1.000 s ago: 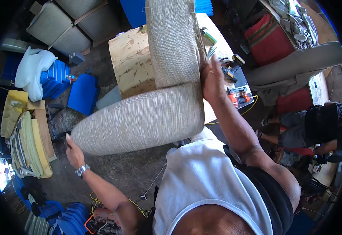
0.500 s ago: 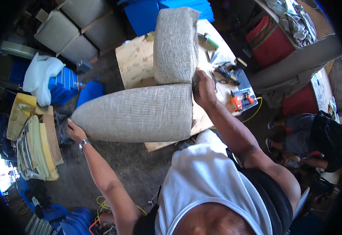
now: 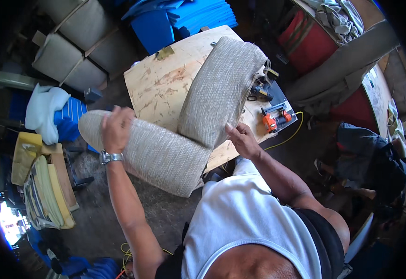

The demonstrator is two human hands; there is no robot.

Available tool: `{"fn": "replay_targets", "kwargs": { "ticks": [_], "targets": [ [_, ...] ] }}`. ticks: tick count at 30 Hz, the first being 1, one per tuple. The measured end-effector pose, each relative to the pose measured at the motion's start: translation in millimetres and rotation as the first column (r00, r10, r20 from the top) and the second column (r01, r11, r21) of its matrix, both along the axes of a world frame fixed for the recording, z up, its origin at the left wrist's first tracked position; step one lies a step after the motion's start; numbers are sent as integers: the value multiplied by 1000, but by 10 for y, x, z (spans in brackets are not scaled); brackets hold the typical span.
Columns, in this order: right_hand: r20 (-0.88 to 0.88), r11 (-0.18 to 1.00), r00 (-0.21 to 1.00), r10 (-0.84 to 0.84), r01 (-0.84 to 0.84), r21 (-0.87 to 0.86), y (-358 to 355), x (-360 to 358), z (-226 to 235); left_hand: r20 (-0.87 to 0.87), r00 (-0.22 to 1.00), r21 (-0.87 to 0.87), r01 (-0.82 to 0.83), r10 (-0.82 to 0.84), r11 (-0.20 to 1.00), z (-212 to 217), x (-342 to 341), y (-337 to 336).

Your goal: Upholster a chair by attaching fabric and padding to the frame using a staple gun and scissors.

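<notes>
Two upholstered limbs make up the L-shaped grey sofa piece (image 3: 189,135) at the centre of the frame: one limb lies on the plywood worktable (image 3: 159,86), the other juts toward the left past the table edge. The left hand (image 3: 115,128) is laid over the jutting limb near its rounded end, fingers curled down around the fabric in a grasp. The right hand (image 3: 242,139) is pressed against the inner corner near the lower end of the upper limb, fingers bent onto the cloth; whether anything is pinched there cannot be told. The piece is judged bulky and fairly heavy, stiff inside its frame yet padded and soft at the surface, the woven cover giving good friction; a hold is best taken at both ends or under the corner, as it is unbalanced. An orange power tool (image 3: 276,117) lies on the table at the right. No open container with visible contents is seen; blue foam sheets (image 3: 198,14) are stacked at the top, and cushions (image 3: 45,190) are piled at the lower left.
</notes>
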State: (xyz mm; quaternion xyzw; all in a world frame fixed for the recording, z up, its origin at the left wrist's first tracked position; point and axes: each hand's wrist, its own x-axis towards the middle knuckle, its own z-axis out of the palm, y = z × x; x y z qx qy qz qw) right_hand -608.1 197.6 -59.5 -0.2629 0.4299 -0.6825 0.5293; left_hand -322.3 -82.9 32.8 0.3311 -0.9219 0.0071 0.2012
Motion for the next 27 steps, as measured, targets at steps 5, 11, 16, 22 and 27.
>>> {"fn": "replay_targets", "kwargs": {
  "ticks": [5,11,16,22,27],
  "targets": [
    [-105,986,982,-156,162,49,-125,-22,320,90,988,101,-135,126,986,133,31,355],
    [-149,985,989,11,15,169,-623,-424,512,117,886,127,-461,448,878,256,108,850],
    [-59,999,998,18,-15,45,-993,-556,380,126,805,106,-593,580,799,266,-37,1397],
    [-137,997,988,72,-68,35,-1080,-709,202,256,891,320,289,-376,902,531,-438,1918],
    [-111,996,990,88,-86,23,-1060,-741,149,197,711,334,599,-675,728,476,-895,1260]
  ]
}}
